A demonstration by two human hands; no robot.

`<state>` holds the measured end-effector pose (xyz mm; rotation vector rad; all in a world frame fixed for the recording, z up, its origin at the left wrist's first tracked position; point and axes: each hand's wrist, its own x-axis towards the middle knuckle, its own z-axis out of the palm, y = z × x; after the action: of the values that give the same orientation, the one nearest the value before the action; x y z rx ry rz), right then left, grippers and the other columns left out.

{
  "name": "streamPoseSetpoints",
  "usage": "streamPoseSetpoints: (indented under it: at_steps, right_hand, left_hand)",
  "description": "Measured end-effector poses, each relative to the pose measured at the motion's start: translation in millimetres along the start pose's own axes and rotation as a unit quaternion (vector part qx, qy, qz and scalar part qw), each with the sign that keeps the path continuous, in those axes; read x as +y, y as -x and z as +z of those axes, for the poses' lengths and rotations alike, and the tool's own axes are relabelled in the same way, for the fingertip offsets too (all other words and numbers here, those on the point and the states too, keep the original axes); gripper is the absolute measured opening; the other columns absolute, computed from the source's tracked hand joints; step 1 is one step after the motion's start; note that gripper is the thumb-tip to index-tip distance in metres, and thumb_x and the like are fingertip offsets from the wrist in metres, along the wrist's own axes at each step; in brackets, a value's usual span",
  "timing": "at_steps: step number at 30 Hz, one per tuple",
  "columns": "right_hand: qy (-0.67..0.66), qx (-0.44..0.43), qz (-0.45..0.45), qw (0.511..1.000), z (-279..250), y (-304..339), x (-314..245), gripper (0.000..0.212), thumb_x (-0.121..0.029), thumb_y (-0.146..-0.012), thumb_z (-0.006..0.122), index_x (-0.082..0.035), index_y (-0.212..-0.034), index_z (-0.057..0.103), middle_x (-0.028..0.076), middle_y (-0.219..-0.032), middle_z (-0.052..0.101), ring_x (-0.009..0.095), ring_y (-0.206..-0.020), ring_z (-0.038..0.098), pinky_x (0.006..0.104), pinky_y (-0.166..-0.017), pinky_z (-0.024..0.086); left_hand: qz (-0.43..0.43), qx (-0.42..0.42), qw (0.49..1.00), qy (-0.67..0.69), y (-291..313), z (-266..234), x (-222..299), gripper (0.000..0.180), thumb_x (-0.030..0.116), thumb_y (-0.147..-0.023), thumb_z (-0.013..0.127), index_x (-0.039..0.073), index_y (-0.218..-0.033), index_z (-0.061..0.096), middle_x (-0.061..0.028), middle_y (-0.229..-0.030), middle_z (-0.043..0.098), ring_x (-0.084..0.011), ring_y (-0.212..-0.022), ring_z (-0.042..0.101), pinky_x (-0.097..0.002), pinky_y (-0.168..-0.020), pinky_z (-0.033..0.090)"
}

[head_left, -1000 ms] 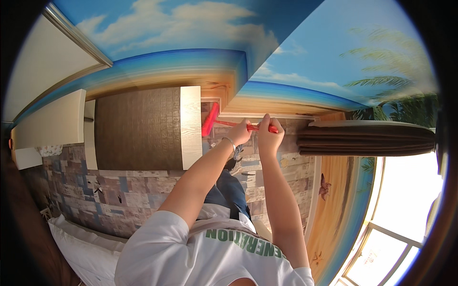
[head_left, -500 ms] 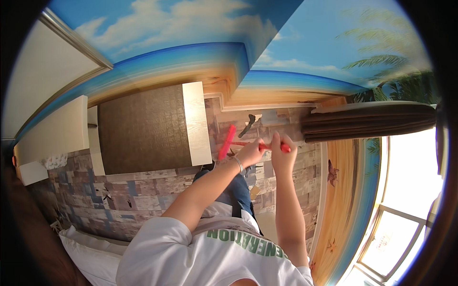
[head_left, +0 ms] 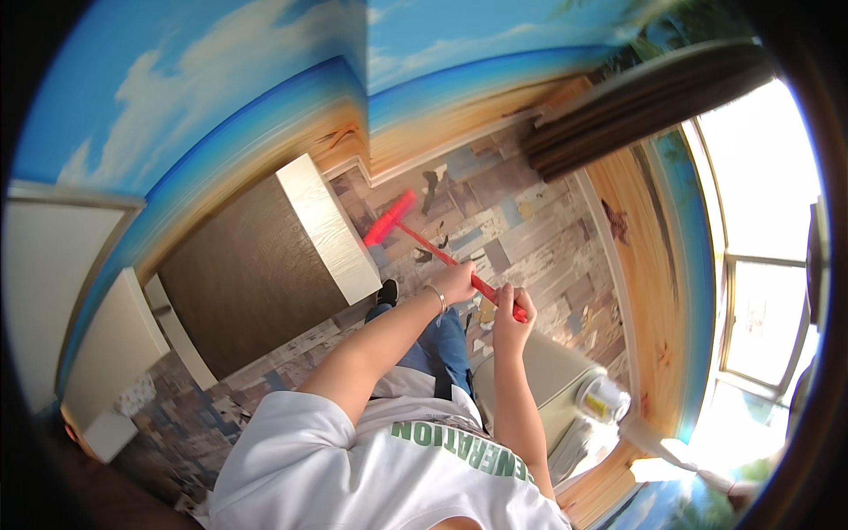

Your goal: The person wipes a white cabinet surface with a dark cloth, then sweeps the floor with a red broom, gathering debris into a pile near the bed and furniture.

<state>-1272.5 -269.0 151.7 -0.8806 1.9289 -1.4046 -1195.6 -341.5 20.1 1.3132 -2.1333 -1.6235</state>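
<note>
A red broom (head_left: 426,241) slants across in front of me, its pinkish-red head (head_left: 389,219) down at the floor beside the pale end of a low cabinet. My left hand (head_left: 455,283) is wrapped round the handle partway along. Closer to the handle's top end, my right hand (head_left: 512,314) grips it too, with the red tip poking out past the fingers. Under the broom head, the bristles are blurred and hard to make out.
A low cabinet with a brown top (head_left: 256,274) stands on the left. Bundled dark brown curtain (head_left: 645,115) hangs at the upper right, near a bright window (head_left: 760,212). By my right arm is a beige cabinet (head_left: 539,380) bearing a white tub (head_left: 603,399). The floor (head_left: 495,212) has a patchwork wood pattern.
My view has turned, so the room appears tilted. The broom head has shifted up and left, its handle now slants down to the right, and the beige cabinet and tub show more.
</note>
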Motion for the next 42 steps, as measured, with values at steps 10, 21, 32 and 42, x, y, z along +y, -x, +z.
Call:
streamPoseSetpoints:
  at_steps: [10, 21, 32, 42]
  right_hand:
    - [0.146, 0.000, 0.005, 0.989, -90.1, 30.8, -29.8, 0.026, -0.008, -0.087, 0.059, 0.002, -0.066, 0.048, 0.003, -0.062, 0.050, 0.010, -0.059, 0.045, 0.0256, -0.058, 0.039]
    - [-0.028, -0.024, 0.010, 0.999, -68.4, 11.8, 6.8, 0.014, -0.004, -0.088, 0.057, 0.001, -0.075, 0.060, 0.004, -0.073, 0.060, 0.010, -0.068, 0.053, 0.0251, -0.067, 0.044]
    - [0.032, -0.004, 0.026, 0.999, -78.3, -42.8, 29.3, 0.017, -0.010, -0.088, 0.058, 0.000, -0.075, 0.060, 0.000, -0.069, 0.056, 0.008, -0.064, 0.049, 0.0239, -0.059, 0.039]
    - [0.026, 0.026, -0.022, 0.999, -189.7, -60.1, -20.2, 0.021, -0.009, -0.091, 0.056, 0.004, -0.074, 0.061, 0.008, -0.078, 0.064, 0.017, -0.080, 0.060, 0.0274, -0.075, 0.046]
  left_hand:
    - [0.090, -0.040, 0.987, 0.129, 25.6, 86.0, 69.8, 0.026, 0.029, -0.086, 0.061, 0.006, -0.085, 0.049, -0.0191, -0.071, 0.061, -0.0394, -0.072, 0.059, -0.0445, -0.059, 0.044]
    - [0.063, 0.092, 0.994, 0.014, 13.2, 35.3, 43.8, 0.023, 0.026, -0.083, 0.065, 0.007, -0.084, 0.051, -0.0152, -0.070, 0.060, -0.0373, -0.068, 0.059, -0.0441, -0.057, 0.044]
    - [0.052, 0.034, 0.995, -0.072, -59.8, 63.7, 19.6, 0.024, 0.027, -0.085, 0.062, 0.007, -0.093, 0.051, -0.0172, -0.077, 0.062, -0.0355, -0.073, 0.060, -0.0418, -0.064, 0.047]
    - [0.077, -0.045, 0.996, 0.023, -66.5, 121.6, 143.8, 0.017, 0.024, -0.083, 0.059, 0.009, -0.089, 0.052, -0.0172, -0.076, 0.063, -0.0394, -0.075, 0.060, -0.0475, -0.061, 0.046]
